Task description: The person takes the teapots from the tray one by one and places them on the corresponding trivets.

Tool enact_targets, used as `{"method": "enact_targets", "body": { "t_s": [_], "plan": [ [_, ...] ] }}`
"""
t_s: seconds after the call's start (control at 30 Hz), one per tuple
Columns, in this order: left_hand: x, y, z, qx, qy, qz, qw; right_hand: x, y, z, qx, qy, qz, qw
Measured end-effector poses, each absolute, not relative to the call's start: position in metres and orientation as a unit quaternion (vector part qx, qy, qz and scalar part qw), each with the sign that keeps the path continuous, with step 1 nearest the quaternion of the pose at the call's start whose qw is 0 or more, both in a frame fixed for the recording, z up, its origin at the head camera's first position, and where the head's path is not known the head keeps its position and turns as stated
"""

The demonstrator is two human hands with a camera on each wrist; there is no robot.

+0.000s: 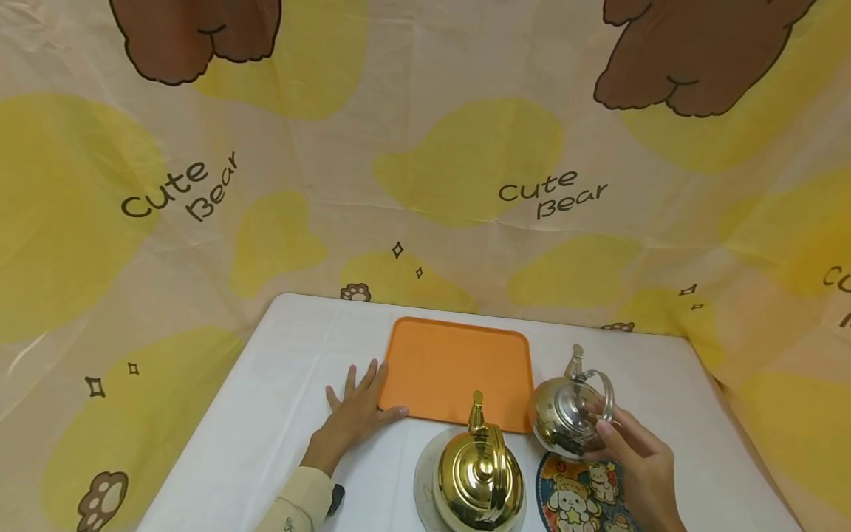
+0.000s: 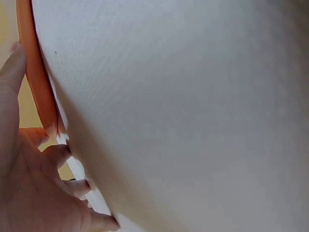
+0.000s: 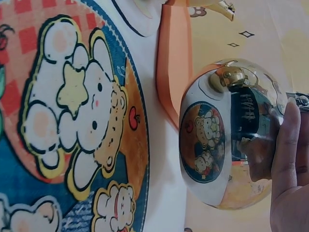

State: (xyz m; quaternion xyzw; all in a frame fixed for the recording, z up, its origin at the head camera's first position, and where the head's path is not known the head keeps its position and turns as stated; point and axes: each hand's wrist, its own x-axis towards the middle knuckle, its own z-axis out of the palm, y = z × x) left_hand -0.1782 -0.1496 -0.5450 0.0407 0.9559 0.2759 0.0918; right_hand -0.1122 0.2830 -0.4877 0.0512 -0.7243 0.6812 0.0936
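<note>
A shiny silver kettle point(image 1: 565, 415) with a hooped handle and a spout pointing away is at the right. My right hand point(image 1: 640, 458) grips its handle; the right wrist view shows the rounded silver body point(image 3: 231, 140) beside my fingers, seemingly raised off the table. An orange rectangular tray point(image 1: 459, 369) lies flat, just left of the silver kettle. My left hand point(image 1: 359, 406) has its fingers spread at the tray's left edge. In the left wrist view, the thumb and a finger touch the orange rim point(image 2: 41, 72).
A gold kettle point(image 1: 479, 473) stands on a pale round mat point(image 1: 425, 473) in front of the tray. To its right lies a round cartoon-print mat point(image 1: 575, 495), partly behind my right hand. White cloth point(image 1: 319, 347) covers the table; a printed curtain point(image 1: 425, 148) hangs behind it.
</note>
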Motion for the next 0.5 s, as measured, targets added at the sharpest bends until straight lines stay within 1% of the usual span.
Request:
{"method": "enact_targets", "body": {
  "t_s": [0.3, 0.5],
  "plan": [
    [-0.178, -0.149, -0.547, 0.041, 0.956, 0.275, 0.093, -0.098, 0.284, -0.492, -0.003, -0.717, 0.687, 0.12],
    [-0.178, -0.15, -0.548, 0.041, 0.956, 0.276, 0.092, -0.091, 0.286, -0.493, 0.007, -0.689, 0.715, 0.119]
  ]
}}
